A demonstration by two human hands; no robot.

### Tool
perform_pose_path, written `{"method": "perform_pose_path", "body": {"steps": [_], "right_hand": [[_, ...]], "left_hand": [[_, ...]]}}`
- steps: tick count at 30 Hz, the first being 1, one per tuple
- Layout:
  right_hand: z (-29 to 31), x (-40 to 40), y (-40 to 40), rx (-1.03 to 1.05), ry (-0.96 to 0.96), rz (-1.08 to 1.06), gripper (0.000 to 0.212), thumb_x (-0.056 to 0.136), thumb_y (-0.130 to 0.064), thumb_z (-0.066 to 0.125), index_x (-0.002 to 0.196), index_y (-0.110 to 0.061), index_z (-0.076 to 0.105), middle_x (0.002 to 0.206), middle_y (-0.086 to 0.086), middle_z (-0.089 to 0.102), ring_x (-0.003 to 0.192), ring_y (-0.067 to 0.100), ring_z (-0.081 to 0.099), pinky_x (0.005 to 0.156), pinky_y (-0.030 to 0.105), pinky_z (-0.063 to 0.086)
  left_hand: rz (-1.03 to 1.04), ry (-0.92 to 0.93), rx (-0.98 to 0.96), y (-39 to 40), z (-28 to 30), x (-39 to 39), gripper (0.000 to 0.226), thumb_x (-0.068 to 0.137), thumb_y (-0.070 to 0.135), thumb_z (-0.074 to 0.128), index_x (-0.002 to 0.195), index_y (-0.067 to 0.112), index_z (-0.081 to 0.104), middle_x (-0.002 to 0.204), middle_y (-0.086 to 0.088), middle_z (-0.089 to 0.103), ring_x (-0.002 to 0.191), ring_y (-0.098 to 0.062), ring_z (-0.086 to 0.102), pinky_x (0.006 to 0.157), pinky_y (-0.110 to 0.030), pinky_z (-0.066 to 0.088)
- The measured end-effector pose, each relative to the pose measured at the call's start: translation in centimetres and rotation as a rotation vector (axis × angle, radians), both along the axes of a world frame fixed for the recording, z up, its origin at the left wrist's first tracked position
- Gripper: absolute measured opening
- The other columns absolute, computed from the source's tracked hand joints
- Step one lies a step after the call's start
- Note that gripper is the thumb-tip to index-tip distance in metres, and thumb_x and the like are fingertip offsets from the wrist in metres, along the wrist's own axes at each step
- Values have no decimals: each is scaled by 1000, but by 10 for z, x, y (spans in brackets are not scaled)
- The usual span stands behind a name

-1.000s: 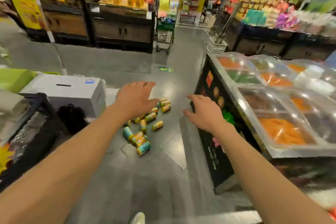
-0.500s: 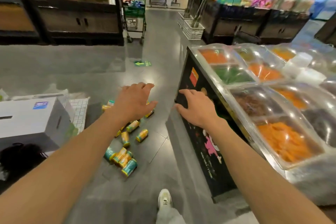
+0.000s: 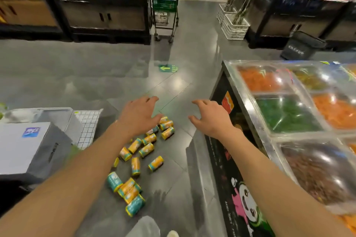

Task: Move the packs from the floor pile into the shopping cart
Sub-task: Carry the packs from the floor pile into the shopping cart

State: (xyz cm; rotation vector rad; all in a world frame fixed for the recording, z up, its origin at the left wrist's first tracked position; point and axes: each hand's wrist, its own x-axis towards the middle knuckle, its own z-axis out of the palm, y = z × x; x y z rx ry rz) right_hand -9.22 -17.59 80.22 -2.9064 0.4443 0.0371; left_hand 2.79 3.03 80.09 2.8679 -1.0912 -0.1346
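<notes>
A person's left hand (image 3: 138,115) and right hand (image 3: 211,118) are reaching out, fingers loosely spread, holding nothing. Packs (image 3: 146,150) are lying scattered on the floor (image 3: 96,75) below; the shopping cart (image 3: 165,5) is standing well apart.

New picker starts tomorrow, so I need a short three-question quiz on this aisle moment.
1. True or false: the left hand grips a pack.
2. The packs lie A) in the shopping cart B) scattered on the floor C) on the food counter.
3. Fill in: the right hand holds ____.

Key: 1 false, both hands open above the floor; 2 B; 3 nothing.
</notes>
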Motion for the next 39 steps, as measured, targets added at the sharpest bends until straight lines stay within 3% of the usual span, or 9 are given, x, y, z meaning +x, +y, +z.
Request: {"method": "perform_pose_path", "body": {"steps": [12,18,24,33,39], "right_hand": [[-110,223,-81,40,192,139,59,97,-50,50,151,-26,41,148,4,52,136,29,46,108,44,43],[-206,305,-118,41,271,225,56,97,-46,52,148,-24,43,147,3,53,134,29,48,104,40,42],[-367,346,-137,57,348,295,55,95,-46,54,145,-25,45,140,3,56,129,29,50,100,41,43],[-658,373,-149,24,409,408,55,94,-46,55,142,-23,46,137,3,57,128,30,50,97,40,43],[-798,403,-154,-31,399,494,65,90,-45,59,150,-26,41,147,4,51,135,30,46,105,42,40]], "left_hand": [[175,143,25,-63,-113,189,58,95,50,48,146,22,43,138,-6,58,125,-31,56,99,-42,43],[233,199,29,-86,-211,246,55,95,51,52,140,21,49,128,-6,61,119,-31,58,90,-42,47],[248,225,130,-105,-364,277,57,95,53,48,142,20,45,129,-6,59,119,-31,58,90,-42,48],[286,319,176,-118,-660,273,56,95,54,43,143,24,42,135,-2,56,127,-26,54,97,-41,46],[301,291,181,-114,-791,290,58,94,56,47,142,23,43,130,-5,58,122,-29,55,94,-43,46]]}}
